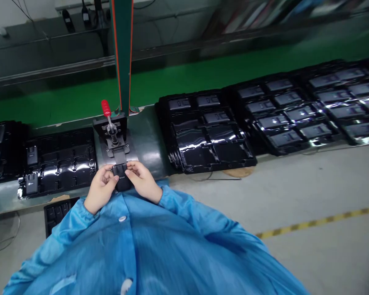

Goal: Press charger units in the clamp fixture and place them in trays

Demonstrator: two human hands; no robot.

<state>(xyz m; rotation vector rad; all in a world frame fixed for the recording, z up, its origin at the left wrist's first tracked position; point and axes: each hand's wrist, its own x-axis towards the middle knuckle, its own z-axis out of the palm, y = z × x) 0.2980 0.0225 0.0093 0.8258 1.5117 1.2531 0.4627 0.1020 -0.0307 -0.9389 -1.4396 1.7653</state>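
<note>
Between my two hands, close to the front of my blue coat, is a small black plastic device point(121, 183) with light lettering on its face. My left hand point(102, 186) pinches its left edge between thumb and fingers. On the opposite edge, my right hand point(144, 180) grips it the same way. Just beyond the device stands a metal toggle clamp fixture point(113, 137), its red handle point(105, 107) pointing up. The underside of the device is hidden from me.
Left of the fixture lies a black tray point(61, 159) with two devices in its left column. To the right, stacked black trays point(233, 157) hold dark plastic parts. A green post point(123, 53) rises behind the fixture. Yellow-black tape point(320, 221) crosses the floor.
</note>
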